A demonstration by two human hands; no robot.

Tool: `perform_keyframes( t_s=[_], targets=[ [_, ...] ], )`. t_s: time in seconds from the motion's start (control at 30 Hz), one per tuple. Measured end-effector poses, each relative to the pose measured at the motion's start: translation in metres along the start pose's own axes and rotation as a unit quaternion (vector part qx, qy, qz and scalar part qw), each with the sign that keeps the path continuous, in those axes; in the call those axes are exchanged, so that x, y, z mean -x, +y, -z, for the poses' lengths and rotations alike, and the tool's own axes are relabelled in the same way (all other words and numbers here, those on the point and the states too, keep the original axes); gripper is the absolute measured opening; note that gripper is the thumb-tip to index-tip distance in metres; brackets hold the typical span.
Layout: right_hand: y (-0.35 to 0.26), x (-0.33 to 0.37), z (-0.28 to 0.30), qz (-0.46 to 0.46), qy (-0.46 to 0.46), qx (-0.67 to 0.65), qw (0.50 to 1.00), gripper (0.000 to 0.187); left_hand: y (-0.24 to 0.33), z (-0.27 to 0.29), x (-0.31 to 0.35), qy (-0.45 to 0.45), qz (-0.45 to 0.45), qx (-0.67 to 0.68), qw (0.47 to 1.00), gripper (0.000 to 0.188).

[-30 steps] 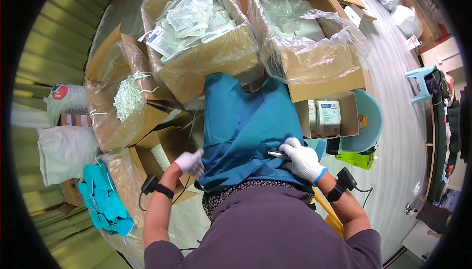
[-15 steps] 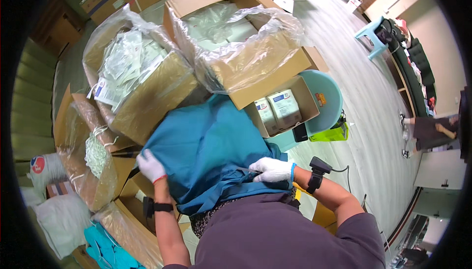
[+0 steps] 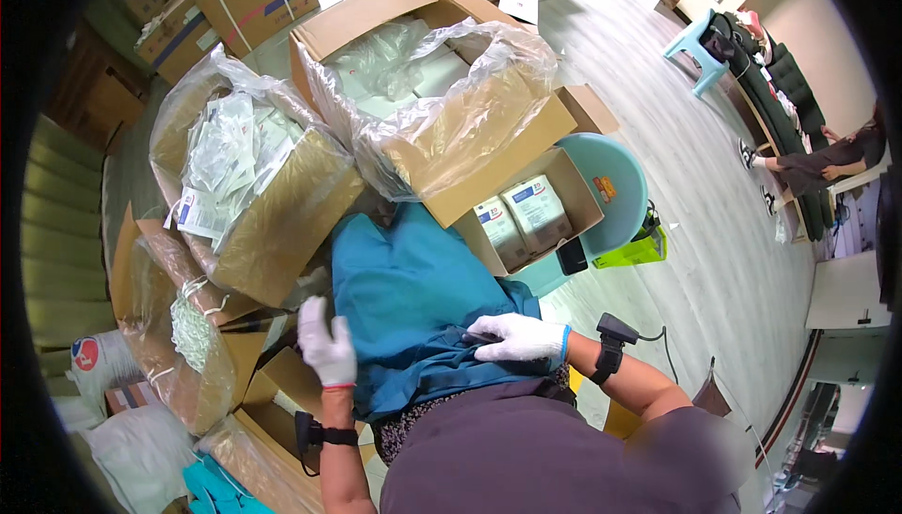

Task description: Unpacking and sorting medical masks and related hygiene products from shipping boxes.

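A teal-blue cloth (image 3: 404,274) is spread over my lap. My left hand (image 3: 327,340), in a white knit glove with a red cuff, is raised at the cloth's left edge, with its fingers stretched out and nothing in them. My right hand (image 3: 517,337), in a white glove with a blue cuff, rests on the bunched near part of the cloth. Its fingers are closed, and a small dark bit shows at their tips; what it is, I cannot make out. Beyond the cloth stands a small open carton (image 3: 584,196) with two white packs (image 3: 537,211) in it.
A plastic-lined carton (image 3: 282,223) of flat white packets (image 3: 230,152) stands at far left, beside a larger lined carton (image 3: 526,152). White cords (image 3: 191,331) hang at left. A blue stool (image 3: 629,180) holds the small carton and a black phone (image 3: 570,256). A person (image 3: 836,162) sits at far right.
My left hand has come off the cloth's left edge and moved right and nearer. The cloth's left side has drawn in. My right hand stays about where it was. The view has shifted slightly.
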State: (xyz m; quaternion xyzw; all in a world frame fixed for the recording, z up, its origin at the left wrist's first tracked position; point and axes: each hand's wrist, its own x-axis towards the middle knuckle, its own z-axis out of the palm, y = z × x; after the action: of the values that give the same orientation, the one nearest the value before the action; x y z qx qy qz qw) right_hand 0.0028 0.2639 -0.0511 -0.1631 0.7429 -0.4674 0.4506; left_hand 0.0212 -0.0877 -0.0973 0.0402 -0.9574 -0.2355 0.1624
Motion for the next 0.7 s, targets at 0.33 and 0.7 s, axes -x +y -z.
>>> perform_keyframes(
  t_s=[0.33,0.7],
  targets=[
    [0.003,0.035,0.048,-0.032,0.173,-0.206,0.963,0.024,0.045,0.008,0.047,-0.302,-0.23,0.019,0.925,0.06],
    [0.095,-0.102,0.176,-0.302,0.383,0.261,0.833,0.031,0.035,-0.011,0.062,-0.094,-0.022,0.015,0.995,0.049]
  ],
)
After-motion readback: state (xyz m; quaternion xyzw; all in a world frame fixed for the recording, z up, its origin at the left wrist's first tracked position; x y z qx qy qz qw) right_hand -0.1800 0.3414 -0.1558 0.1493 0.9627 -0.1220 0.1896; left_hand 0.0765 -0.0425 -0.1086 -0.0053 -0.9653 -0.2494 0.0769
